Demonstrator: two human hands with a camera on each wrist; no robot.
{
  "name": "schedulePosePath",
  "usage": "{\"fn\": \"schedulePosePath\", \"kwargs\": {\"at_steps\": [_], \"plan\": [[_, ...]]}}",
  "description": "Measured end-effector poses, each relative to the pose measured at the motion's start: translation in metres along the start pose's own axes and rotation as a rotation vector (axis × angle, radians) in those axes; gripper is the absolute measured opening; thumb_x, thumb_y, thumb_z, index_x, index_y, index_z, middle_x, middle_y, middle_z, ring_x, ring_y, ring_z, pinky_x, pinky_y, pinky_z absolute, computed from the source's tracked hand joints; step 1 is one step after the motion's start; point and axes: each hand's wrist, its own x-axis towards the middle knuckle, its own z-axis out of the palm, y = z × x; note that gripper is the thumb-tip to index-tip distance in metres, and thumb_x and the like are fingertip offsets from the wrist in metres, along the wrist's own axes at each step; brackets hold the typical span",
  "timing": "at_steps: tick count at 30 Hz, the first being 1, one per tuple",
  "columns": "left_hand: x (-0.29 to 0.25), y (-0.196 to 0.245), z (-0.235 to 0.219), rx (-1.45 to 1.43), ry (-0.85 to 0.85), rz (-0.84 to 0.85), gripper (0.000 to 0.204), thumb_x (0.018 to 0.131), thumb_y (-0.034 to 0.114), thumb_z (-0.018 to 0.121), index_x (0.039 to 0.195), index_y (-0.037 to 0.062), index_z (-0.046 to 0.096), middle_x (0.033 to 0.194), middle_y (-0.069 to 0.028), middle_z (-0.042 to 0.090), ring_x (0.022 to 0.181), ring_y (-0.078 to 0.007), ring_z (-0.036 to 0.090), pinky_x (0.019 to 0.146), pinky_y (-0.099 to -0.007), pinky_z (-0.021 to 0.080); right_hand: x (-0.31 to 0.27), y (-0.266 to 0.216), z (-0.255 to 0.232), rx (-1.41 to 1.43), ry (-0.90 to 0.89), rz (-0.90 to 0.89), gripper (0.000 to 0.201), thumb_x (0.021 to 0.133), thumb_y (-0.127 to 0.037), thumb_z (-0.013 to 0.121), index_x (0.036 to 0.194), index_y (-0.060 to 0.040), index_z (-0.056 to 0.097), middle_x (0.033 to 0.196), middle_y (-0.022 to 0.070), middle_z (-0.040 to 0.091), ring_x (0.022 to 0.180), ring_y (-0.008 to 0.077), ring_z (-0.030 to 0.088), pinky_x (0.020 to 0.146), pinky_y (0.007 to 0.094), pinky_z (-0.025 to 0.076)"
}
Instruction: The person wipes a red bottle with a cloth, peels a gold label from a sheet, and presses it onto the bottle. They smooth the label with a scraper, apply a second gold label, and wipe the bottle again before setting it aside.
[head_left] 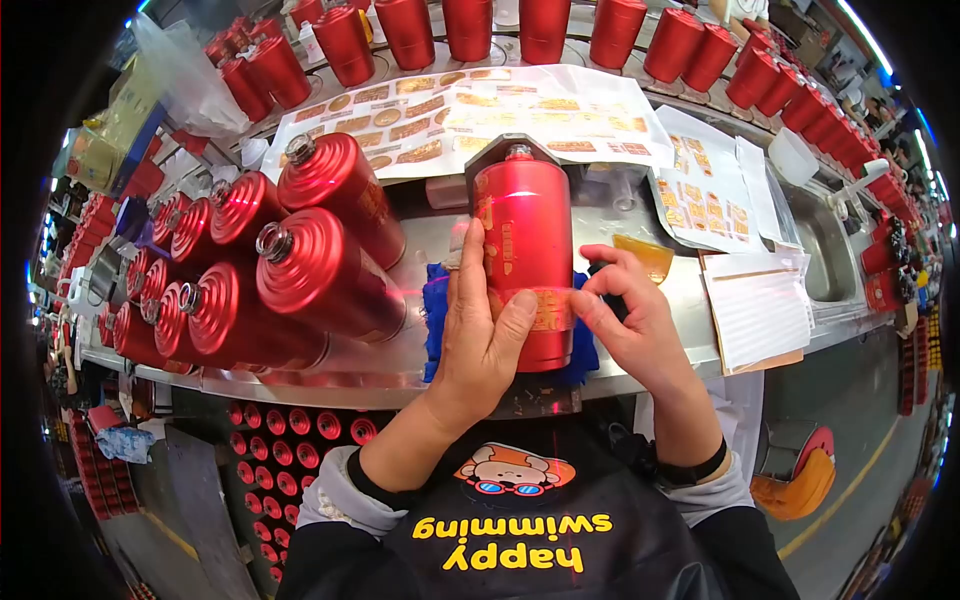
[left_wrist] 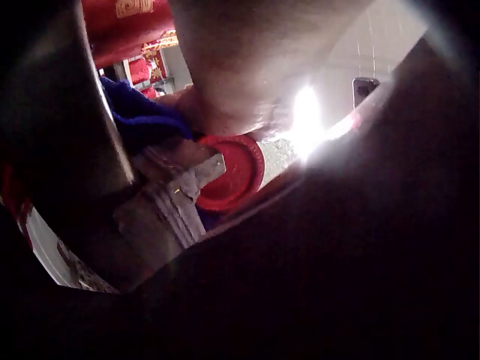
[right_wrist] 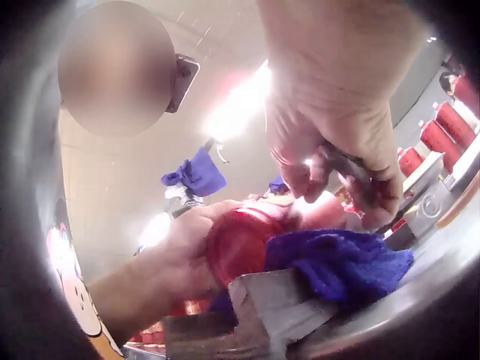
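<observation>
A red bottle (head_left: 522,230) lies on a blue cloth (head_left: 436,310), its neck away from the body against a dark angular support (head_left: 490,154). My left hand (head_left: 470,335) rests along its left side with fingers straight, the thumb pressing beside a gold-printed strip (head_left: 551,309) near the base. At the right, my right hand (head_left: 640,320) touches the strip's edge with a fingertip, while its curled fingers hold a small dark object (head_left: 612,288). In the right wrist view that dark object (right_wrist: 346,166) shows in the hand, above the blue cloth (right_wrist: 341,262); the bottle's round base (right_wrist: 238,244) faces the camera.
Several red bottles (head_left: 330,270) lie at the left. Sheets of gold labels (head_left: 470,110) spread behind the support, with more sheets (head_left: 708,190) and a paper stack (head_left: 757,308) at the right. An amber piece (head_left: 645,258) lies near my right hand. A sink (head_left: 826,245) is far right.
</observation>
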Motion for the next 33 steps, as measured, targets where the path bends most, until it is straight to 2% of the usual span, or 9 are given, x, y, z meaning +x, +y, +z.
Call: {"fn": "schedulePosePath", "kwargs": {"at_steps": [3, 5, 9, 11, 14, 18, 21, 28, 33], "plan": [[0.001, 0.002, 0.0, 0.009, -0.002, -0.006, 0.073, 0.101, 0.025, 0.052, 0.151, -0.01, 0.012, 0.153, -0.0311, 0.023, 0.143, -0.0389, 0.027, 0.117, -0.0418, 0.021, -0.007, 0.002, 0.004, 0.158, 0.364, 0.075, 0.016, 0.092, -0.001, 0.062, 0.108, 0.0008, 0.064, 0.125, 0.0174, 0.059, 0.106, 0.0188, 0.062, 0.082, 0.0287, 0.052], [0.001, 0.007, 0.0, 0.006, -0.005, -0.021, 0.073, 0.101, 0.025, 0.052, 0.151, -0.0096, 0.012, 0.154, -0.0305, 0.022, 0.144, -0.038, 0.026, 0.117, -0.0415, 0.02, -0.004, -0.03, 0.008, 0.492, 0.437, 0.068, 0.035, 0.094, -0.001, 0.059, 0.129, 0.0012, 0.054, 0.12, 0.0137, 0.063, 0.1, 0.0167, 0.063, 0.086, 0.0286, 0.05], [0.001, -0.003, 0.001, -0.056, -0.014, -0.013, 0.073, 0.101, 0.027, 0.051, 0.151, -0.0097, 0.012, 0.156, -0.0301, 0.019, 0.146, -0.0367, 0.022, 0.118, -0.0401, 0.018, -0.003, -0.036, 0.025, 0.158, 0.316, 0.014, 0.037, 0.097, -0.011, 0.059, 0.132, 0.0002, 0.051, 0.107, 0.0097, 0.064, 0.093, 0.0127, 0.06, 0.083, 0.0268, 0.049], [0.0, -0.001, 0.001, -0.075, -0.021, -0.032, 0.073, 0.102, 0.028, 0.051, 0.151, -0.0096, 0.012, 0.156, -0.0298, 0.018, 0.146, -0.0364, 0.021, 0.119, -0.0387, 0.017, -0.016, -0.014, 0.029, 0.346, 0.301, 0.187, 0.037, 0.098, -0.014, 0.058, 0.131, 0.0003, 0.05, 0.105, 0.0078, 0.063, 0.093, 0.0112, 0.058, 0.083, 0.0258, 0.048], [-0.003, 0.001, 0.0, -0.175, -0.002, -0.051, 0.08, 0.099, 0.034, 0.055, 0.151, -0.0092, 0.013, 0.156, -0.0307, 0.019, 0.146, -0.0383, 0.022, 0.118, -0.0459, 0.016, -0.025, 0.007, 0.035, 0.472, 0.308, 0.216, 0.037, 0.099, -0.017, 0.059, 0.131, -0.0005, 0.05, 0.105, 0.0053, 0.063, 0.094, 0.0096, 0.057, 0.083, 0.0248, 0.048], [-0.027, 0.008, -0.014, 0.507, -0.055, 0.323, 0.098, 0.085, 0.039, 0.073, 0.151, -0.0067, 0.018, 0.152, -0.0323, 0.028, 0.14, -0.0496, 0.028, 0.112, -0.0654, 0.011, -0.031, 0.016, 0.039, 0.608, 0.314, 0.27, 0.039, 0.099, -0.018, 0.06, 0.131, -0.0001, 0.049, 0.107, 0.004, 0.062, 0.095, 0.0088, 0.057, 0.085, 0.0242, 0.048], [-0.032, 0.002, -0.017, 0.826, -0.091, 0.449, 0.095, 0.087, 0.037, 0.071, 0.15, -0.0089, 0.017, 0.15, -0.0335, 0.03, 0.141, -0.0487, 0.03, 0.117, -0.0584, 0.01, -0.029, 0.016, 0.038, 0.693, 0.309, 0.287, 0.038, 0.099, -0.018, 0.06, 0.13, 0.0011, 0.049, 0.108, 0.0044, 0.062, 0.096, 0.0087, 0.057, 0.085, 0.0241, 0.048], [-0.033, -0.016, -0.013, 0.387, 0.004, 0.377, 0.089, 0.082, 0.024, 0.077, 0.147, -0.0096, 0.027, 0.141, -0.0309, 0.045, 0.127, -0.0495, 0.048, 0.109, -0.0599, 0.032, -0.03, 0.011, 0.032, 0.801, 0.294, 0.266, 0.035, 0.098, -0.016, 0.062, 0.126, 0.0026, 0.05, 0.109, 0.0052, 0.063, 0.096, 0.008, 0.057, 0.085, 0.0237, 0.048], [-0.033, -0.003, -0.02, 0.688, -0.016, 0.48, 0.081, 0.084, 0.022, 0.075, 0.148, 0.0002, 0.031, 0.142, -0.0239, 0.05, 0.138, -0.0429, 0.04, 0.113, -0.0628, 0.021, -0.029, 0.014, 0.032, 0.812, 0.272, 0.276, 0.034, 0.098, -0.018, 0.063, 0.123, 0.0019, 0.052, 0.106, 0.0042, 0.064, 0.094, 0.0075, 0.058, 0.084, 0.0234, 0.048]]}}
